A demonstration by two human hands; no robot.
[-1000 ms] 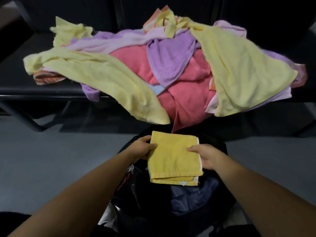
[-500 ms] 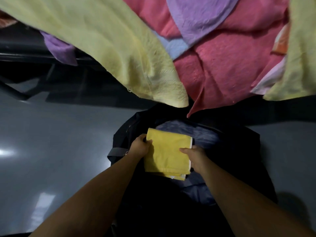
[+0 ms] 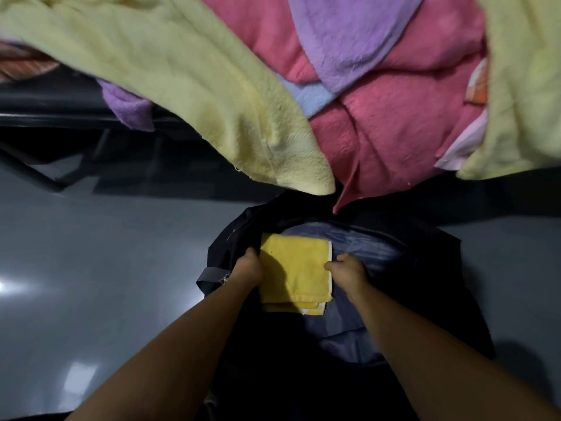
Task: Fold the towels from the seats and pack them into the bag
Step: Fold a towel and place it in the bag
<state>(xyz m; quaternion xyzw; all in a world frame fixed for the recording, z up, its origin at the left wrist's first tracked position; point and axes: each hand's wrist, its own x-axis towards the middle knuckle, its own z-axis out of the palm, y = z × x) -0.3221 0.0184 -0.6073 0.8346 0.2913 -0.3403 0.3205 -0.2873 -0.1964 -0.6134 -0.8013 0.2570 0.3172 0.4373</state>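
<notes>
Both hands are down in the mouth of the black bag (image 3: 379,232) on the floor, holding a folded yellow towel (image 3: 296,273) flat over the bag's blue lining: left hand (image 3: 247,267) grips its left edge with fingers curled under, right hand (image 3: 346,268) pinches the right edge. Above, the unfolded pile hangs off the seat (image 3: 45,120): a pale yellow towel (image 3: 188,83), a pink towel (image 3: 379,132) and a purple towel (image 3: 349,34) all jumbled together.

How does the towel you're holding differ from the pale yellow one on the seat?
Held towel: folded square; pale towel: unfolded, draped. Held towel is deeper yellow than pale towel. Held towel is in the open bag, gripped by left hand and right hand; pale towel hangs off the seat. Both are yellow.
</notes>
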